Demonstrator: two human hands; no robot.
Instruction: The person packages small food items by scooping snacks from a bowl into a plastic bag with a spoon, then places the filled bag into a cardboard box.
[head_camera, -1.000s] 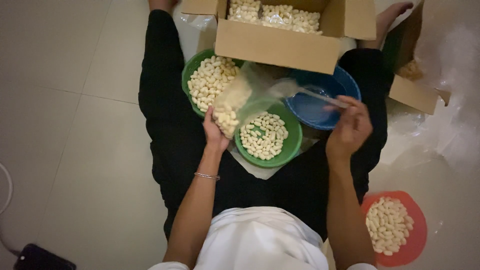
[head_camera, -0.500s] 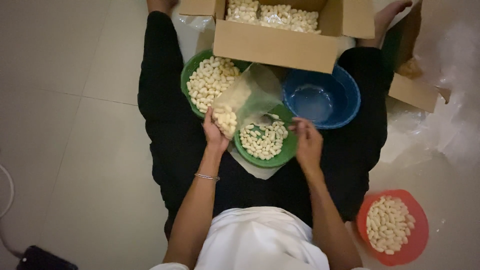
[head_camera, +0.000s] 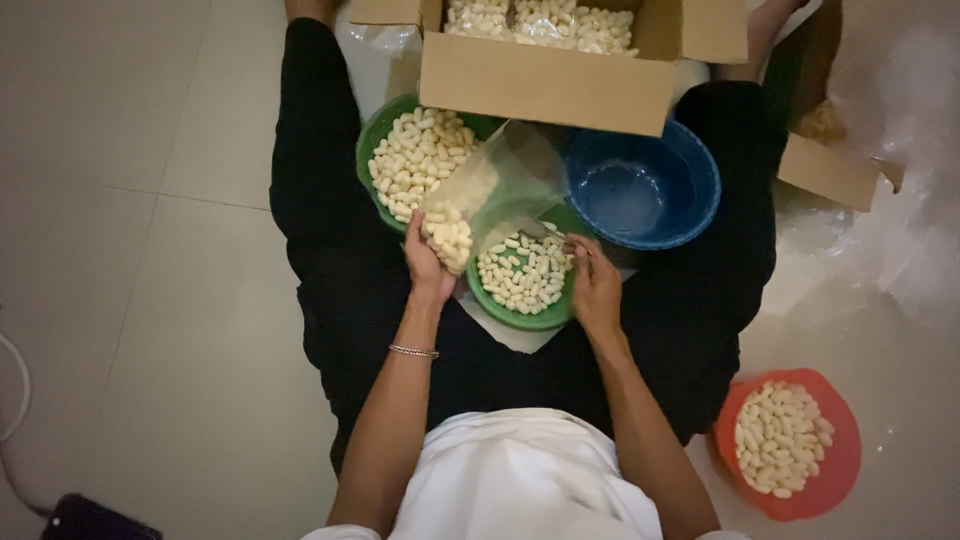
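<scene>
I'm seeing the clear plastic bag (head_camera: 487, 195) w/ pale oval pieces lying at its bottom end, tilting up and away over the near green bowl (head_camera: 522, 318). Left hand (head_camera: 427, 268) is gripping that filled bottom end, fingers closing round it from below. Right hand (head_camera: 594, 283) is resting at the right rim of the near green bowl, fingers curling loosely over the pale pieces (head_camera: 520, 272) inside; can't tell if it's pinching any. That bowl is sitting in the person's lap btwn the black-trousered legs (head_camera: 330, 250), on a scrap of white sheet (head_camera: 510, 340).

Just behind it to the left, a 2nd green bowl (head_camera: 372, 150) is holding more of the same pieces. Blue bowl (head_camera: 690, 190) is sitting to the right, touching the cardboard box (head_camera: 545, 85), which is holding packed bags of the pieces. Red bowl (head_camera: 840, 440), also filled, is standing well apart on the floor at lower right. Thin bracelet (head_camera: 413, 351) is showing on the left wrist.
</scene>
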